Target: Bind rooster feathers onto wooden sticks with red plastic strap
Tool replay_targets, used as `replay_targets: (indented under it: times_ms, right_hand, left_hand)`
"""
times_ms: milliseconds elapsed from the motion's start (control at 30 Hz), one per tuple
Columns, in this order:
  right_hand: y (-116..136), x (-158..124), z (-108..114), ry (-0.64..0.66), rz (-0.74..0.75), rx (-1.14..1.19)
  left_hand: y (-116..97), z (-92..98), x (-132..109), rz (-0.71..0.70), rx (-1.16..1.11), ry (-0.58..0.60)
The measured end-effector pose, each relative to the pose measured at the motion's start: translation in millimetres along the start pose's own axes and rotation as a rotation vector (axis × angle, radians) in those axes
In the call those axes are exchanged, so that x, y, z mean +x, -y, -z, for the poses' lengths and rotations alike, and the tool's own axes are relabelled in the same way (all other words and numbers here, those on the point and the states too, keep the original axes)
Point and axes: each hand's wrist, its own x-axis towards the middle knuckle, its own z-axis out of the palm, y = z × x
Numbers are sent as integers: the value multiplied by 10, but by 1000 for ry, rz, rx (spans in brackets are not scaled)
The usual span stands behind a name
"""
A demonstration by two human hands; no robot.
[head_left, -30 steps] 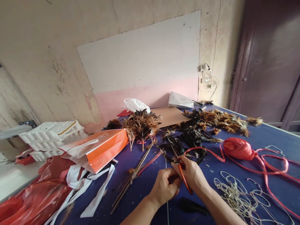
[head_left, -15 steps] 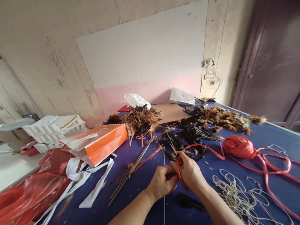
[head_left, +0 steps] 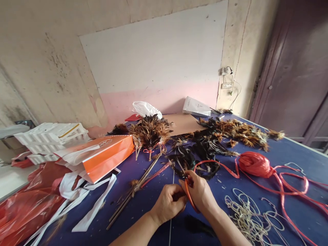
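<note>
A pair of scissors (head_left: 190, 195) with orange-red handles is gripped in my right hand (head_left: 202, 193), its blades pointing up and away from me. My left hand (head_left: 167, 203) is closed beside it, thumb and fingers curled together; whatever they pinch is hidden. Just past the blades lie loose black feathers (head_left: 186, 156) and a strand of red plastic twine (head_left: 205, 161). To the left, thin sticks (head_left: 123, 205) with a small tuft of feathers tied on rest on the blue table (head_left: 143, 218). Under my right forearm is a dark feather bundle (head_left: 197, 225).
Feather bundles on sticks (head_left: 151, 133) stand farther back. Brown feathers (head_left: 241, 131) spread across the back right. A red twine ball (head_left: 256, 164) and tangled pale string (head_left: 246, 212) lie right. An orange paper bag (head_left: 107, 157), white straps (head_left: 94, 208) and red plastic (head_left: 30, 205) occupy the left.
The view has shifted slightly, so the table things sit farther left in the picture. Both hands keep nearly the same pose, with the scissors still in my right hand.
</note>
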Motion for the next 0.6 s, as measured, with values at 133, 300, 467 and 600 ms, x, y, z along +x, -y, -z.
replay_targets:
  times_ms: [133,300,467,600]
  right_hand:
    - [1,-7,21,3,-1,-10]
    - [30,-18,45,16,-15,-40]
    - [68,-42,80,21,1,-172]
    - [108,-71,121,-6,54,-300]
  left_hand:
    - [-2,11,3,-22,49,-4]
    - [-16,12,-3,-27,33,2]
    - [-41,-1,0,-16,10,25]
    - [-54,-10,5,-28,52,28]
